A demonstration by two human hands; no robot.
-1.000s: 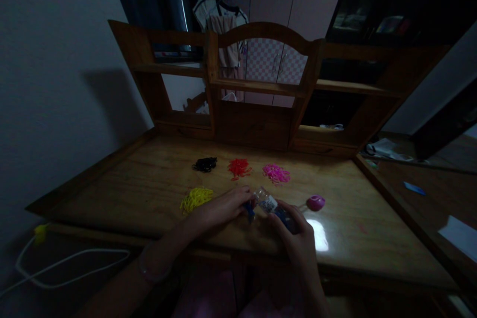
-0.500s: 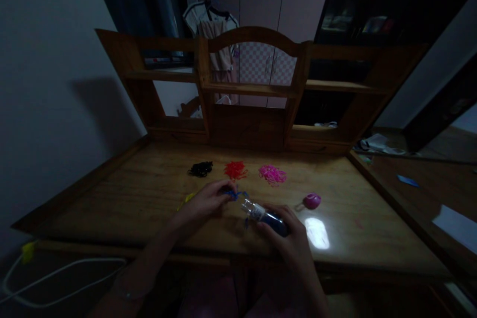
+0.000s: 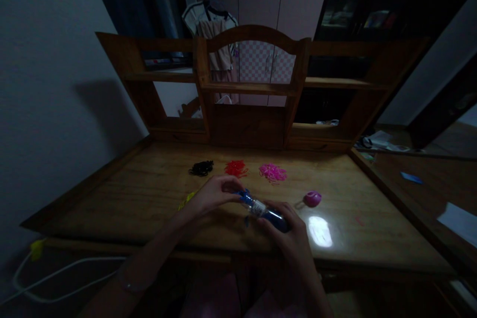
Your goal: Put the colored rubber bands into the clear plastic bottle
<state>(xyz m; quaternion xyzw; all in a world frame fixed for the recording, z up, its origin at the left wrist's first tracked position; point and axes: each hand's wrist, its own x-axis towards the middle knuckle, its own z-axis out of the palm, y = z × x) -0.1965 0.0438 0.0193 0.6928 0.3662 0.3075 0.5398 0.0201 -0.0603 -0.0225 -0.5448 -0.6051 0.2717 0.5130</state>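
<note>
- Presently, in the head view, gripping a clear bottle (image 3: 276, 221) in the right hand (image 3: 293, 234); wrapping fingers and thumb about its body, with dark blue contents behind the wall and a pale label (image 3: 258, 207) near the neck.
- Holding the bottle aslant over the wooden surface (image 3: 130, 189), base toward the right palm, mouth pointing leftward and away, right up against the fingertips of the left hand (image 3: 213, 194).
- Pinching blue bands (image 3: 244, 196) with the left hand, thumb and fingers nearly together, at the bottle's mouth; cannot tell, in such dim light, how many are inside the neck and how many outside.
- Seeing a small blue scrap (image 3: 246, 221) just below the bottle, apart from both hands.
- Looking past the hands at three loose piles in a row on the surface: black bands (image 3: 201, 168) at left, red bands (image 3: 236, 169) in the middle, pink bands (image 3: 273, 172) at right; well apart from one another.
- Partly covering a pile of yellow bands (image 3: 186, 200) with the left forearm.
- Having a purple rounded object (image 3: 313, 198) to the right of the bottle, beyond a bright patch of glare; facing a wooden shelf unit (image 3: 253, 88) along the far edge.
</note>
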